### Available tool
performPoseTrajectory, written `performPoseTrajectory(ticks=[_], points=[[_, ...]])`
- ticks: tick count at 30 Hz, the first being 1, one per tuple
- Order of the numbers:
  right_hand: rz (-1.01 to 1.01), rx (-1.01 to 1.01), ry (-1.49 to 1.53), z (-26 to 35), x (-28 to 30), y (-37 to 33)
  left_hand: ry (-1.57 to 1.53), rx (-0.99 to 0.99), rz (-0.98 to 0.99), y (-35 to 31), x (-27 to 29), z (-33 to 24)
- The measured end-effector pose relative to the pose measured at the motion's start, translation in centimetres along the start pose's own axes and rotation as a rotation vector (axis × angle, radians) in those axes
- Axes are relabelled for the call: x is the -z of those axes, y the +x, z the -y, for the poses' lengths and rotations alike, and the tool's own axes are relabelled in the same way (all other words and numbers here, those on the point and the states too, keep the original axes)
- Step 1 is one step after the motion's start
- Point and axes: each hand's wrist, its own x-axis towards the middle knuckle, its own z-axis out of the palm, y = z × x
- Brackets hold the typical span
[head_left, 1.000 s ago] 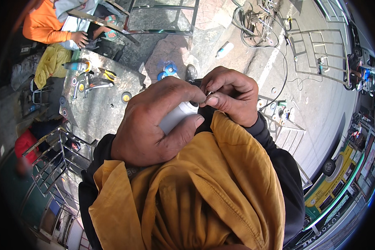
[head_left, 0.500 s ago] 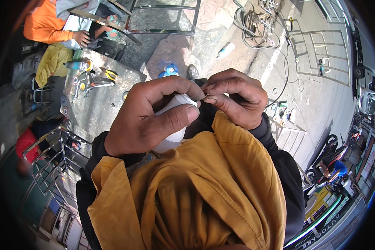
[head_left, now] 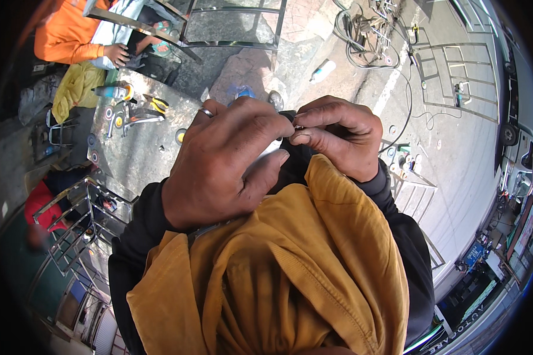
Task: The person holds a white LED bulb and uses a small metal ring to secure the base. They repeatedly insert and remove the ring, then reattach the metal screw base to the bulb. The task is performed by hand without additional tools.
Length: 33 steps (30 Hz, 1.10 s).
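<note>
My left hand (head_left: 222, 160) is closed around a white plastic bottle (head_left: 271, 148); only a sliver of it shows between thumb and forefinger, the rest hidden by the fingers. A ring sits on one finger of that hand. Close beside it, my right hand (head_left: 340, 136) is closed in a pinch, thumb against forefinger. Something small and thin is caught at those fingertips, too tiny to name. The fingertips of both hands nearly meet in front of my chest, above a mustard-coloured cloth (head_left: 278, 266) draped over my front.
At left, a metal-topped table (head_left: 139, 151) carries an angle grinder (head_left: 114, 92), yellow-handled pliers (head_left: 156, 105) and discs. A person in an orange sleeve (head_left: 65, 35) is beyond it. Metal frames (head_left: 237, 44) stand ahead; cables (head_left: 352, 35) and a bottle (head_left: 322, 70) lie on the ground.
My left hand has rolled over, its back now turned up and the white bottle mostly covered. The right hand keeps its pinch, shifted very slightly. The motorbike at the right has left view.
</note>
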Motion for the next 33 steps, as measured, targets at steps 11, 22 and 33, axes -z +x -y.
performPoseTrajectory(ticks=[11, 22, 33], points=[[0.054, 0.063, -0.14, 0.3, 0.3, 0.3, 0.107, -0.094, 0.055, 0.1, 0.4, 0.5], [0.03, 0.181, -0.316, 0.2, 0.0, 0.6, -0.709, 0.446, 0.24, 0.1, 1.0, 2.4], [0.001, 0.102, -0.235, -0.2, 0.1, 0.5, -0.273, 0.075, 0.034, 0.5, -0.5, 2.2]])
